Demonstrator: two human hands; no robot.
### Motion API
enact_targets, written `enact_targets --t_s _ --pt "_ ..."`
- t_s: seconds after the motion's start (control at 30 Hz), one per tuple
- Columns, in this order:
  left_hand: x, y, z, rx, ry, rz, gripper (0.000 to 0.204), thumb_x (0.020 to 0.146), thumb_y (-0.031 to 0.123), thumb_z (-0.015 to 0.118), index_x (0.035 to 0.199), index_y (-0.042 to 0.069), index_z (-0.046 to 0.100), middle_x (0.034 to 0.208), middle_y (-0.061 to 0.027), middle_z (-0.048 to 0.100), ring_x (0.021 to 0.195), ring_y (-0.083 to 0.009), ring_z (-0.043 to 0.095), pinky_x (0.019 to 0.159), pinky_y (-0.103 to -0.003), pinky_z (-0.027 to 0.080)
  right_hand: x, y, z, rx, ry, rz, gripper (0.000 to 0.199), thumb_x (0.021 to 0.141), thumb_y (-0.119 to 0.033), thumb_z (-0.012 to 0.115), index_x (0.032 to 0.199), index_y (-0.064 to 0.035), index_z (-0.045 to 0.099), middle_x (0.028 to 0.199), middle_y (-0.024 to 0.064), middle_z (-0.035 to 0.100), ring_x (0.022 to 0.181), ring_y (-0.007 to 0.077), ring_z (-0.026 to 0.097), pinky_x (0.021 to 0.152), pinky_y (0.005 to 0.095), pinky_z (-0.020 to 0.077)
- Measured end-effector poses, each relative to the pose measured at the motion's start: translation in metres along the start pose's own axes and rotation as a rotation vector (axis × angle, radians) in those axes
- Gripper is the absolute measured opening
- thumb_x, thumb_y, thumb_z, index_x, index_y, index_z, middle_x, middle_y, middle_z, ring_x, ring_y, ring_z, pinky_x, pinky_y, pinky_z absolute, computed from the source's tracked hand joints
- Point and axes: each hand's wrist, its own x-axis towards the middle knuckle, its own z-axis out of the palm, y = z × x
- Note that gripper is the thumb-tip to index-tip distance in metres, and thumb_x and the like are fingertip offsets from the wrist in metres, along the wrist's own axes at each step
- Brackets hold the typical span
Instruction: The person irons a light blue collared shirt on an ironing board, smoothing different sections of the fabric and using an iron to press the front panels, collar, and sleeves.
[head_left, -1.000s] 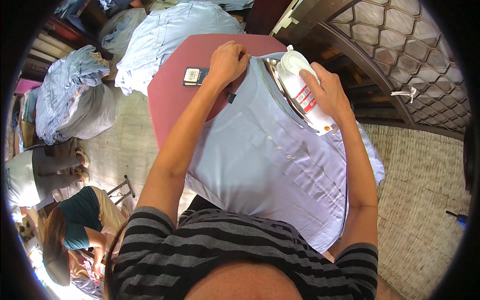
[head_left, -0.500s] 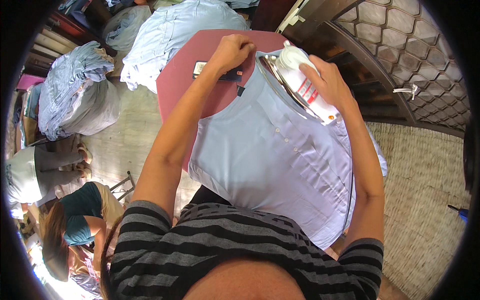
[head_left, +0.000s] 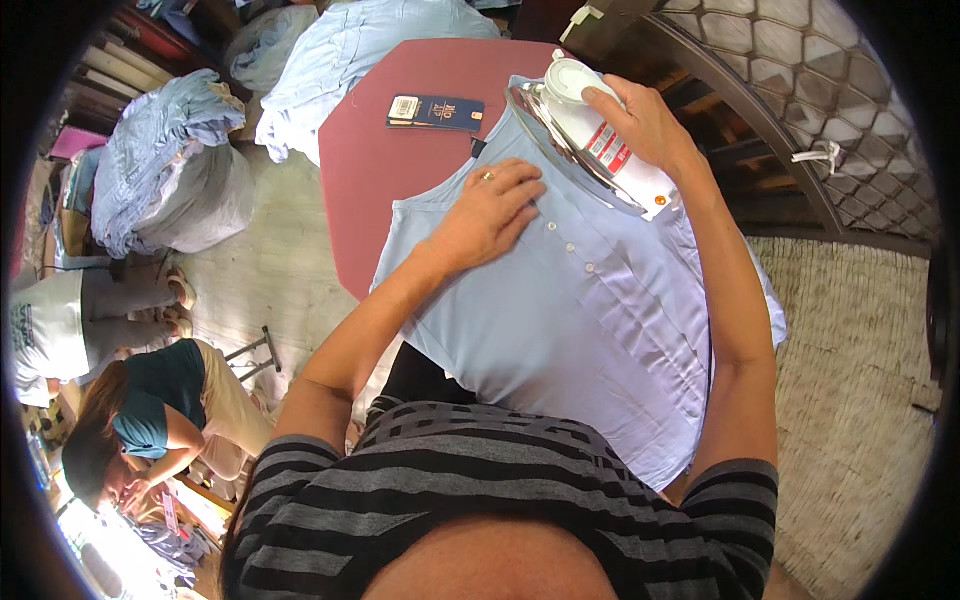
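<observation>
A light blue button shirt lies spread over a dark red ironing table. My left hand rests flat on the shirt near its button line, a ring on one finger. My right hand grips the handle of a white clothes iron, which sits on the shirt's upper part near the collar. A small dark blue card with a white label lies on the bare table beyond my left hand.
Heaps of light blue garments lie on the floor at the left, with another pile at the table's far end. Two people crouch at the lower left. A metal grille stands at the right.
My left hand has drawn back from the table's far part to the middle of the shirt. The iron stays near the collar under my right hand.
</observation>
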Motion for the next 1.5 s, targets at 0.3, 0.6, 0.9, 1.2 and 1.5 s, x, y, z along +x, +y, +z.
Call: enact_targets --t_s 0.3,0.6,0.9,1.2,1.5 --pt "0.008 -0.06 -0.062 -0.018 0.181 -0.076 0.022 0.083 -0.001 0.063 0.104 0.003 0.07 0.113 -0.0135 0.064 0.102 -0.0337 0.061 0.087 -0.044 0.049 -0.112 -0.054 -0.016 0.408 0.154 0.5 0.031 0.099 -0.033 0.054 0.092 -0.0035 0.053 0.066 0.0011 0.05 0.049 0.0056 0.046 0.045 0.0238 0.0354" --pt "0.096 -0.132 -0.041 0.088 0.133 0.024 0.033 0.087 0.032 0.07 0.111 0.008 0.07 0.118 -0.0142 0.064 0.115 -0.0353 0.055 0.091 -0.05 0.045 -0.147 -0.157 0.09 0.638 0.487 0.631 0.024 0.101 -0.022 0.055 0.104 0.0013 0.05 0.064 0.0024 0.053 0.051 0.0081 0.051 0.048 0.0265 0.0417" --pt "0.125 -0.151 -0.02 0.092 0.071 0.032 0.028 0.08 0.039 0.076 0.083 0.012 0.069 0.083 -0.0045 0.063 0.089 -0.0301 0.057 0.071 -0.046 0.042 -0.082 -0.166 0.155 0.539 0.62 0.772 0.027 0.101 -0.023 0.055 0.097 0.0016 0.044 0.069 0.0109 0.059 0.053 0.0131 0.059 0.048 0.0312 0.0473" --pt "0.126 -0.152 -0.02 0.052 0.086 0.001 0.021 0.081 0.032 0.077 0.081 0.012 0.068 0.082 -0.0035 0.064 0.084 -0.0289 0.057 0.07 -0.045 0.041 -0.063 -0.16 0.16 0.712 0.763 0.782 0.026 0.102 -0.022 0.053 0.095 -0.0009 0.041 0.066 0.007 0.053 0.049 0.0099 0.051 0.044 0.0288 0.043" --pt "0.127 -0.153 -0.021 -0.021 0.072 -0.025 0.022 0.083 0.032 0.075 0.079 0.012 0.067 0.08 -0.003 0.062 0.082 -0.028 0.056 0.071 -0.043 0.04 -0.059 -0.158 0.152 0.611 0.686 0.749 0.025 0.102 -0.022 0.053 0.094 -0.0006 0.041 0.066 0.0072 0.052 0.049 0.0113 0.052 0.044 0.0294 0.0423"
